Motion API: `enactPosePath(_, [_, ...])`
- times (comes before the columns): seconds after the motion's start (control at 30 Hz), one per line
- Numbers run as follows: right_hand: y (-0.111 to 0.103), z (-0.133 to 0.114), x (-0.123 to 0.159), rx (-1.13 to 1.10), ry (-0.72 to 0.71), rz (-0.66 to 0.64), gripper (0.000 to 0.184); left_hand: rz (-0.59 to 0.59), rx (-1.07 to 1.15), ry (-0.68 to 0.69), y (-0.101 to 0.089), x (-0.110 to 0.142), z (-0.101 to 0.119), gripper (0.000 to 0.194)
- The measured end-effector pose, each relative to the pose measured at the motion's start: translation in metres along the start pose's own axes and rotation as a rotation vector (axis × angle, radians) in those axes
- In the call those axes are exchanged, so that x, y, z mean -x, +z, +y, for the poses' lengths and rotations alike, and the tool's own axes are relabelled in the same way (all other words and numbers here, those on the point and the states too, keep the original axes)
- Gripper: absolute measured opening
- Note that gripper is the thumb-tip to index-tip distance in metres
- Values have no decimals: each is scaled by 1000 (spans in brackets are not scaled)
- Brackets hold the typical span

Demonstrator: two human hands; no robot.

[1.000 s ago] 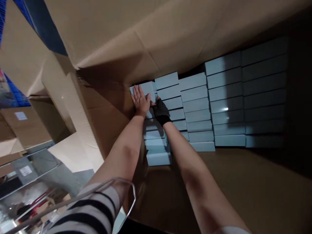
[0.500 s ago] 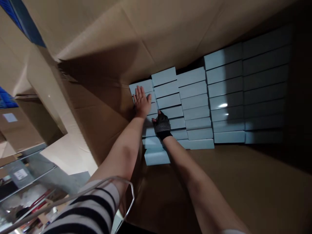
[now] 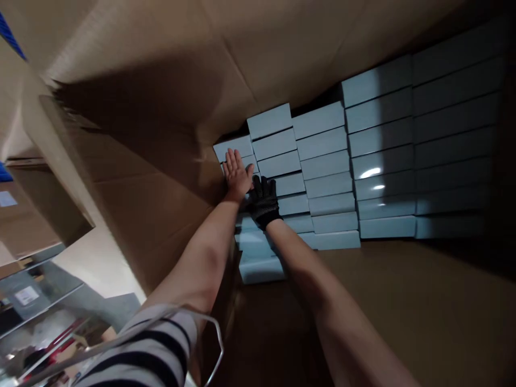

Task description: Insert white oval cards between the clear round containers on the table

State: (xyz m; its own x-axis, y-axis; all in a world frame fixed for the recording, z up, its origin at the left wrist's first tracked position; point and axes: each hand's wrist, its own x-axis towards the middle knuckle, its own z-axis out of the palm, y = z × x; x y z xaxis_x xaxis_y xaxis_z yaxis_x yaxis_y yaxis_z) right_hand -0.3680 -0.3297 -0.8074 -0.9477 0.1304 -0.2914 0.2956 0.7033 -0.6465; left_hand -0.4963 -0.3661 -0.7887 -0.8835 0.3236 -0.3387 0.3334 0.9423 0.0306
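Note:
Both arms reach deep into a large cardboard carton [image 3: 169,215] packed with rows of pale blue boxes [image 3: 326,166]. My left hand [image 3: 236,174], bare, lies flat with fingers stretched out on the leftmost column of blue boxes [image 3: 258,244], next to the carton's left wall. My right hand [image 3: 263,200], in a black dotted glove, rests beside it on the same column, fingers spread against the boxes. Neither hand holds anything.
Taller rows of blue boxes [image 3: 419,145] fill the carton's far right, in shadow. The carton's flap [image 3: 242,48] hangs overhead. Outside at the left are other cardboard cartons [image 3: 24,215] and a metal wire frame [image 3: 121,338] near my striped sleeve [image 3: 141,355].
My right hand slid down the column, then came back up beside the left hand with fingers spread. The left hand stayed flat on the boxes. The camera leaned further into the carton.

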Motion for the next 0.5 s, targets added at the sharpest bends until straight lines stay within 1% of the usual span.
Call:
enactPosePath(0.07, [2, 5, -8, 13, -44, 9, 81, 16, 17, 6, 1, -11, -1, 80])
enactPosePath(0.13, [-1, 8, -17, 16, -80, 25, 80, 10, 52, 33, -3, -27, -2, 80])
enactPosePath(0.2, [-12, 9, -23, 5, -95, 9, 80, -27, 89, 47, -11, -37, -3, 79])
enactPosePath(0.27, [-31, 8, -19, -13, -115, -34, 74, -66, 109, 23, -19, -32, -3, 75])
enactPosePath(0.3, [-42, 8, -13, -26, -110, -62, 69, -71, 115, -3, -21, -22, -2, 72])
enactPosePath(0.33, [-55, 8, -2, -45, -72, -96, 63, -64, 119, -29, -22, -6, -2, 69])
enactPosePath(0.37, [-66, 8, 11, -75, 7, -159, 59, -62, 120, -61, -20, 15, -1, 67])
enactPosePath(0.43, [-85, 9, 46, -157, 231, -369, 60, -89, 115, -109, -14, 68, -1, 65])
enactPosePath(0.47, [-90, 9, 65, -200, 330, -495, 64, -128, 107, -126, -10, 96, -1, 65])
enactPosePath(0.5, [-91, 9, 84, -238, 391, -613, 71, -173, 95, -135, -7, 124, -1, 64])
